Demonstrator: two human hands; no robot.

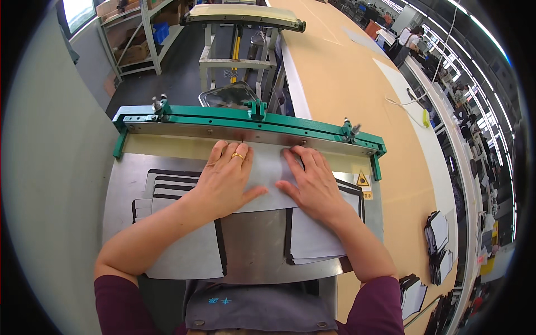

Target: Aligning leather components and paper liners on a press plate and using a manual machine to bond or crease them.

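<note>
A pale grey sheet lies on the metal worktop, its far edge up against a green clamping bar with a steel strip along its lower side. My left hand presses flat on the sheet's left part, fingers stretched toward the strip and a ring on one finger. On the right part rests my right hand, palm down with thumb spread. Grey, black-edged pieces are stacked under my left forearm. A second stack of such pieces sits partly beneath my right forearm.
Right of the worktop runs a long tan table, with bundles of dark-edged pieces on its near right. A pale-topped stand is beyond the bar. Shelving stands at far left. Other people are in the distance at right.
</note>
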